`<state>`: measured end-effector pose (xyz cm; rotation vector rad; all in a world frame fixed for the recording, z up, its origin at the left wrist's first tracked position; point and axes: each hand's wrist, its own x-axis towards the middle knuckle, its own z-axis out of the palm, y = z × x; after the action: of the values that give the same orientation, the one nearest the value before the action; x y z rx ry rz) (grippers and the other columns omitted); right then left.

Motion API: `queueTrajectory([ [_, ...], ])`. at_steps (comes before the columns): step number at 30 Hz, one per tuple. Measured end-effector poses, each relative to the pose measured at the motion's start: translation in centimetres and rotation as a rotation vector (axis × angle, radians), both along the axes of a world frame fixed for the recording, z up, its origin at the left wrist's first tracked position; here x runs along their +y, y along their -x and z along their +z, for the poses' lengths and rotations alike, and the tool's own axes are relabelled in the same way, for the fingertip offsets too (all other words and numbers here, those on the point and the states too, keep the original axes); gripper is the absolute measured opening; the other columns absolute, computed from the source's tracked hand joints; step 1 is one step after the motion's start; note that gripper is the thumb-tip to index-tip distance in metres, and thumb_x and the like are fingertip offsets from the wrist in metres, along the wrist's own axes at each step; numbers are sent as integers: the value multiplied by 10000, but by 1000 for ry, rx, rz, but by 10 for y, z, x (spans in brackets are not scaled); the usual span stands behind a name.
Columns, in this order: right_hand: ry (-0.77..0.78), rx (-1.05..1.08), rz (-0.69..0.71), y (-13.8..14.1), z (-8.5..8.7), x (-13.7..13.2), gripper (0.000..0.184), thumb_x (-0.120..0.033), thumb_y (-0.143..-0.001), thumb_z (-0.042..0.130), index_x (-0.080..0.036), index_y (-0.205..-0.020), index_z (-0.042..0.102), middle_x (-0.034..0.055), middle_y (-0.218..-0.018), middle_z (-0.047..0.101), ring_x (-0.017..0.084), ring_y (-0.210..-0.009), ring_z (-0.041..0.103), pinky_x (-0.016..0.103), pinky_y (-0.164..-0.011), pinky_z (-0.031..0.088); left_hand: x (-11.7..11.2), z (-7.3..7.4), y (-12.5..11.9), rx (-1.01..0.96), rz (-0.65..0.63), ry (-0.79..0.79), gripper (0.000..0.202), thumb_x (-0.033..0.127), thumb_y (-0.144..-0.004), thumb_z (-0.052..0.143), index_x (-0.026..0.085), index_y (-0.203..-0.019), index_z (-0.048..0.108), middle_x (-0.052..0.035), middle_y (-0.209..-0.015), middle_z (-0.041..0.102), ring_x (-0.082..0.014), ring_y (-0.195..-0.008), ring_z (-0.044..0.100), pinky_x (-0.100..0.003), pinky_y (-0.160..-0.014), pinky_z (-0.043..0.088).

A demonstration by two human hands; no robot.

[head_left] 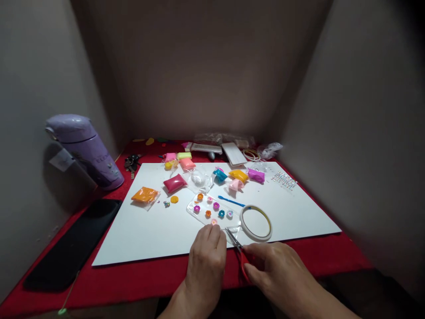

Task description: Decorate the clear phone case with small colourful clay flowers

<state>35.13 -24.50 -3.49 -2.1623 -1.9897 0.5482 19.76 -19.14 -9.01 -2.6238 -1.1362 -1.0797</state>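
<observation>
My left hand point(206, 254) is closed, its fingertips bunched at the near edge of a clear phone case point(233, 222). What those fingers pinch, if anything, is hidden. Small clay flowers in orange, purple, pink, blue and white dot the case; one pale pink flower point(214, 222) sits just beyond my left fingertips. My right hand point(277, 263) grips red-handled scissors point(244, 265), whose blades point up and left toward the left fingers. A roll of white tape point(271, 230) stands just beyond the scissors, lying flat beside the case. Behind it lies a blue modelling tool point(231, 201).
Several clay packets lie across the white board point(146, 241), among them a red packet point(175, 183) and an orange packet point(145, 195). A rhinestone sheet point(284, 180) is at right. On the red cloth are a purple bottle point(88, 153), keys point(132, 162) and a black phone point(73, 243).
</observation>
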Motion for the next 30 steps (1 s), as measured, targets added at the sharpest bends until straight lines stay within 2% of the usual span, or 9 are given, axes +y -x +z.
queueTrajectory([
  [9,-24,-86,37,3,-10,-4,163,-215,-805,513,-218,-718,651,48,-723,713,169,-601,633,243,-548,377,0,-3,0,-1,3,23,190,-31,-800,522,142,-737,570,-71,-762,563,-224,-727,506,-348,-649,475],
  [15,-66,-108,80,-1,-12,-4,165,-206,-813,512,-249,-750,658,15,-734,717,193,-676,673,266,-594,386,0,-2,1,-13,-1,18,189,-30,-796,531,142,-725,565,-65,-746,565,-217,-706,508,-343,-639,476],
  [25,-55,-109,57,3,-18,-3,153,-212,-798,521,-240,-722,651,22,-719,718,175,-601,642,257,-538,354,0,-2,1,-14,4,24,186,-42,-779,538,138,-742,569,-71,-753,568,-225,-712,508,-354,-646,482],
  [30,-38,-123,44,3,-17,-2,142,-221,-790,536,-249,-734,663,24,-729,725,195,-638,664,263,-551,364,0,-3,0,-16,-1,19,179,-34,-784,541,137,-737,566,-72,-753,566,-225,-715,509,-351,-642,481],
])
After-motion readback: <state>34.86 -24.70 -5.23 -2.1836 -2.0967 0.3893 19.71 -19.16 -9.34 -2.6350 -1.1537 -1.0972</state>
